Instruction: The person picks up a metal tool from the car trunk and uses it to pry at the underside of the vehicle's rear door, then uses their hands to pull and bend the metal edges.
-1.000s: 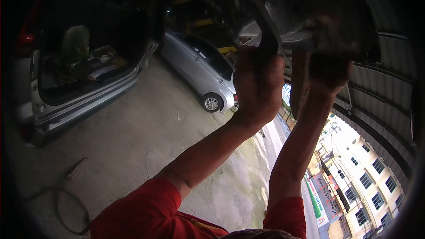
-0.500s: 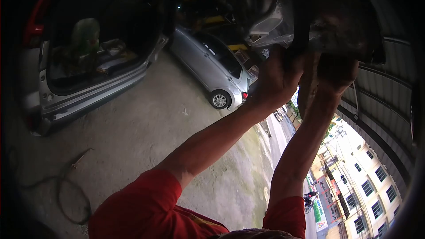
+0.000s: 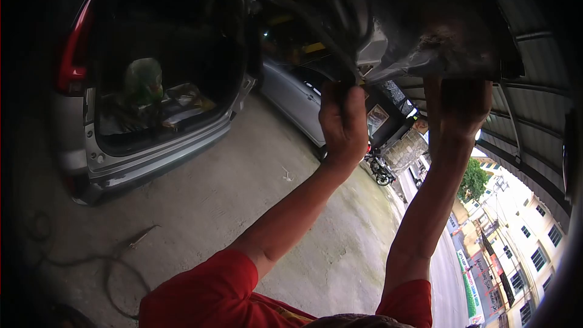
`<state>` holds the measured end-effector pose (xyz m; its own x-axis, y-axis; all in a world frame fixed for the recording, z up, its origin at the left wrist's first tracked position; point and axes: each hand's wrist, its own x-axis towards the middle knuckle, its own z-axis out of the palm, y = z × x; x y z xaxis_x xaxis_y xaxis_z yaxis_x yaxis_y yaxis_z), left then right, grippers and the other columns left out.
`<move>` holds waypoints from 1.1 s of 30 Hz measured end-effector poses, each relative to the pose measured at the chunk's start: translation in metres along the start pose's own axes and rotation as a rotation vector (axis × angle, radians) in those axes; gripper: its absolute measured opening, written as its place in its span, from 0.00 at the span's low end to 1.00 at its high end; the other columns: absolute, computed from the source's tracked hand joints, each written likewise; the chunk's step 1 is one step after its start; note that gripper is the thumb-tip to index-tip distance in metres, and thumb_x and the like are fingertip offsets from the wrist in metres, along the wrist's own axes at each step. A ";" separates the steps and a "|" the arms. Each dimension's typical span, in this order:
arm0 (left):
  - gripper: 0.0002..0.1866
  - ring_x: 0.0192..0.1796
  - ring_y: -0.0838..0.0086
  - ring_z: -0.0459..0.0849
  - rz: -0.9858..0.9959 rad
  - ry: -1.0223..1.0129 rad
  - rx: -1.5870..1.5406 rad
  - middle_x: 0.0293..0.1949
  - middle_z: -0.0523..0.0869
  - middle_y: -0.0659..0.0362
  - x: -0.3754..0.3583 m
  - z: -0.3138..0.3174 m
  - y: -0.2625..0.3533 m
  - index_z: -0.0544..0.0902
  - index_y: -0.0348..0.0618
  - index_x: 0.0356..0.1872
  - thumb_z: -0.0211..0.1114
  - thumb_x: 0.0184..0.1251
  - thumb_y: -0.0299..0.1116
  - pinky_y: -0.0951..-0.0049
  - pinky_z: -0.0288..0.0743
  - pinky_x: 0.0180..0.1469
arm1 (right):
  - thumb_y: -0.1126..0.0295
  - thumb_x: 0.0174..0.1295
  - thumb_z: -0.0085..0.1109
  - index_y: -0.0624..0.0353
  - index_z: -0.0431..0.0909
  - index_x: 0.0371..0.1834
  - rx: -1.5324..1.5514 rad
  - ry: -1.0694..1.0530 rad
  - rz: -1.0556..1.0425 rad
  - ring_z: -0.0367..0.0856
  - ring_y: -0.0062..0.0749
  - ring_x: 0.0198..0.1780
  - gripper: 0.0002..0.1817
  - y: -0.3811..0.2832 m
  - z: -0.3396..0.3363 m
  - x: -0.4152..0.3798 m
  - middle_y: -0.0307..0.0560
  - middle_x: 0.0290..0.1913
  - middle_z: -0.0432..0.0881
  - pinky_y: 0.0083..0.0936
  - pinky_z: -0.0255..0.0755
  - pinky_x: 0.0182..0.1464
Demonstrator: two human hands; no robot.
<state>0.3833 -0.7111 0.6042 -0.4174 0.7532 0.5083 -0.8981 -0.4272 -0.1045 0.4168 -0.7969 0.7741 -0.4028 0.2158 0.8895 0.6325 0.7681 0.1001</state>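
Both my arms reach up to a dark, scuffed panel (image 3: 449, 48) overhead. My left hand (image 3: 345, 118) is closed at the panel's left edge, just under a pale housing (image 3: 373, 48), with its fingers curled; what it grips is too dark to make out. At the panel's lower right edge, my right hand (image 3: 464, 109) is curled round a dark block-like object (image 3: 464, 92), pressed up against the panel's underside.
A silver car with its rear open (image 3: 164, 158) stands at left, with a bag (image 3: 144, 82) inside. Behind it is another grey car (image 3: 291, 97). A hose (image 3: 106, 259) lies on the concrete floor (image 3: 273, 206). A motorcycle (image 3: 381, 171) stands farther back.
My left hand has moved left along the panel, away from my right hand, which stays at the lower right edge. The view has shifted, with the cars now farther right.
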 end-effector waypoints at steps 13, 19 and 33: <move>0.13 0.16 0.85 0.63 -0.253 -0.080 0.494 0.17 0.65 0.68 -0.057 -0.163 0.063 0.65 0.46 0.33 0.52 0.75 0.41 0.80 0.61 0.16 | 0.45 0.72 0.48 0.60 0.69 0.65 -0.612 0.232 -0.173 0.76 0.29 0.53 0.31 -0.024 0.016 -0.033 0.44 0.52 0.80 0.28 0.67 0.55; 0.15 0.22 0.85 0.66 -0.430 -0.212 1.117 0.19 0.71 0.67 -0.109 -0.289 0.118 0.71 0.41 0.30 0.61 0.71 0.41 0.75 0.61 0.23 | 0.52 0.70 0.56 0.61 0.80 0.55 -0.377 0.310 0.054 0.81 0.22 0.41 0.24 -0.052 0.028 -0.036 0.44 0.39 0.84 0.25 0.76 0.45; 0.30 0.43 0.47 0.86 -1.288 -0.058 1.968 0.35 0.86 0.38 -0.279 -0.521 0.293 0.83 0.30 0.38 0.63 0.58 0.55 0.53 0.78 0.44 | 0.44 0.71 0.45 0.60 0.73 0.64 0.263 0.123 0.248 0.78 0.28 0.33 0.32 -0.058 0.014 -0.043 0.46 0.35 0.81 0.28 0.73 0.38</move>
<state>0.1645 -0.7862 -0.0138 0.0710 0.9303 -0.3598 0.5700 0.2581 0.7800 0.3880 -0.8423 0.7238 -0.1663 0.3530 0.9207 0.5028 0.8336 -0.2288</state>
